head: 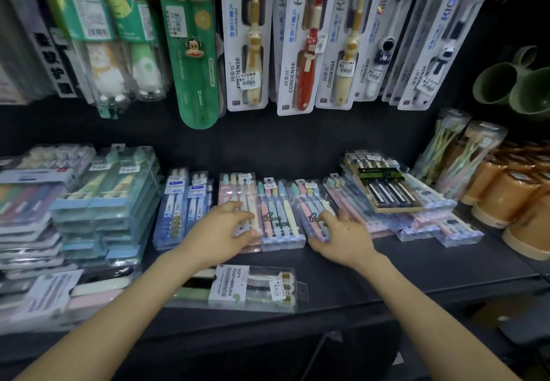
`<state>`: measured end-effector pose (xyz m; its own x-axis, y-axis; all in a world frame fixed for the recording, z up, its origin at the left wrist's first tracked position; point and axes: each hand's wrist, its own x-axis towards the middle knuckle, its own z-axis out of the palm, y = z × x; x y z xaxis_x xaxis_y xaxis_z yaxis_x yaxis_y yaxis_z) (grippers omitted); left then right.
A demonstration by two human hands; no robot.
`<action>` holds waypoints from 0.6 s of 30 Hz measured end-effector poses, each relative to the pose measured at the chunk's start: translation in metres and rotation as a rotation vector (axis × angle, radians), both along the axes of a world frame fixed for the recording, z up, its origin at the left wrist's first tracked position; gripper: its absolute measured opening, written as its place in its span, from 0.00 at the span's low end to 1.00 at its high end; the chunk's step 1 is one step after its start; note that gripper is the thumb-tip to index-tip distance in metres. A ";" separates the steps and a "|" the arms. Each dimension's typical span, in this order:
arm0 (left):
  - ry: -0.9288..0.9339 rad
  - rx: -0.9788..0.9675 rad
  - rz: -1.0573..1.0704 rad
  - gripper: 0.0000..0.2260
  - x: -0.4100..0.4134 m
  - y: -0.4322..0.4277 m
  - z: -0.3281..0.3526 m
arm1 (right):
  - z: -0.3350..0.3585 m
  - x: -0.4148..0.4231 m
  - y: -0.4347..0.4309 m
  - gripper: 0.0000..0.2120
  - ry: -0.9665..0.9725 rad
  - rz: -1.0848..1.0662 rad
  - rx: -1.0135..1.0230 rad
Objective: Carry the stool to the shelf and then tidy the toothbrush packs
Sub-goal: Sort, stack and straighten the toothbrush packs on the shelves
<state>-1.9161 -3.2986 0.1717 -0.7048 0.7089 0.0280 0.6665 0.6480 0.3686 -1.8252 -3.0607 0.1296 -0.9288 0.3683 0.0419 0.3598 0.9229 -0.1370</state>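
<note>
While flat on the shelf (395, 264), toothbrush packs (281, 216) under left hand (220, 230) and right hand (343, 233) (each curled round one pack).

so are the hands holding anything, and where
Left hand grips the pink pack at its near end; right hand grips a pastel pack at its near end too. Both lie on the shelf.
</note>
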 end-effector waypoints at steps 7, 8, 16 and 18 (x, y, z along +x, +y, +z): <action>0.168 0.110 -0.045 0.29 0.017 -0.047 -0.005 | 0.022 0.011 -0.013 0.29 0.392 -0.258 -0.358; 0.187 0.109 -0.055 0.29 0.018 -0.052 -0.009 | 0.026 0.013 -0.019 0.28 0.439 -0.274 -0.368; 0.256 0.034 -0.106 0.30 0.026 -0.071 -0.033 | 0.011 -0.021 -0.069 0.22 0.466 -0.086 -0.310; 0.256 0.012 -0.117 0.28 0.028 -0.072 -0.036 | -0.002 -0.025 -0.074 0.26 0.371 -0.046 -0.278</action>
<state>-1.8885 -3.3709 0.1359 -0.5868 0.7838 0.2035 0.8091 0.5576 0.1856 -1.8506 -3.1346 0.1279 -0.8520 0.4531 0.2623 0.2796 0.8174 -0.5037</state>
